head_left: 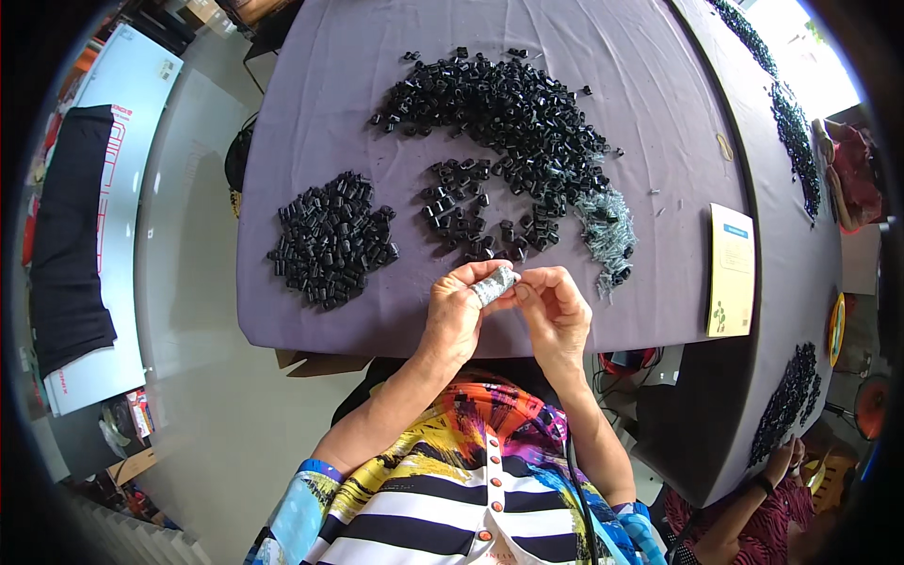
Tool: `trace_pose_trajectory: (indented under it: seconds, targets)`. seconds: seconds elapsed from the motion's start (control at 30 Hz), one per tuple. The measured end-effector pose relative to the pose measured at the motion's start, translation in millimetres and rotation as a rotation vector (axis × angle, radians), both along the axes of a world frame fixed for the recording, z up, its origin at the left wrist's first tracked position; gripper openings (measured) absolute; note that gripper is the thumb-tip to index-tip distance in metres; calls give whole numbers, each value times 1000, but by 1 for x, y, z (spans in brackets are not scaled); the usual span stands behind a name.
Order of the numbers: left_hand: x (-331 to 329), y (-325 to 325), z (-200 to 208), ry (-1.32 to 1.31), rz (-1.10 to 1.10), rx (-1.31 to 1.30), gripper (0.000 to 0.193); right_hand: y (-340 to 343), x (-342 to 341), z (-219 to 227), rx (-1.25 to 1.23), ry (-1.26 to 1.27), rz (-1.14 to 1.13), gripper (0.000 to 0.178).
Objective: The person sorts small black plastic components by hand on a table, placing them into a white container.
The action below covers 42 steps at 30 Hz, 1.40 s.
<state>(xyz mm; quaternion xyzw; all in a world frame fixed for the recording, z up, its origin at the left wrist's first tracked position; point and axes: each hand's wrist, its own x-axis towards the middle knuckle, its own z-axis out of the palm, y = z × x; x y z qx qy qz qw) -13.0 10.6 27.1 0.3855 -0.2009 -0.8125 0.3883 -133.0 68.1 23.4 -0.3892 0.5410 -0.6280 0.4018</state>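
Note:
My left hand (pixel 454 311) and my right hand (pixel 557 311) meet over the near edge of the table. A grey-and-white wrap (pixel 494 285) covers a digit of the left hand. Both hands are closed, fingertips pinched together beside the wrap; whatever is between them is too small or hidden to name. Just beyond my hands lies a loose scatter of small black plastic pieces (pixel 457 202). It runs into a big heap of black pieces (pixel 480 99) farther away. To the right is a pile of small clear pins (pixel 607 231). Left of my hands are heaped black cylindrical pieces (pixel 334 240).
A purple-grey cloth covers the table (pixel 311 104). At the right lies a yellow booklet (pixel 731 273), with a rubber band (pixel 724 146) farther off. Across a dark seam, another table bears more black pieces (pixel 789 395). A co-worker's hand (pixel 782 461) is beside them.

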Motion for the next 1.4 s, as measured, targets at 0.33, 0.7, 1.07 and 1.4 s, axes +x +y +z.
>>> trace_pose_trajectory:
  seconds: [0.33, 0.7, 1.07, 1.4]
  targets:
    - [12, 9, -12, -129, -90, -88, 11, 3, 2, 4, -43, 375, -13, 16]
    - [19, 9, -13, -187, -177, -172, 9, 9, 2, 0, 86, 242, 59, 16]
    - [34, -3, -17, -52, 20, -74, 8, -21, -19, 15, 60, 581, 59, 9]
    - [40, -11, -22, 62, 61, -43, 9, -78, -24, 15, 24, 1123, 7, 10]
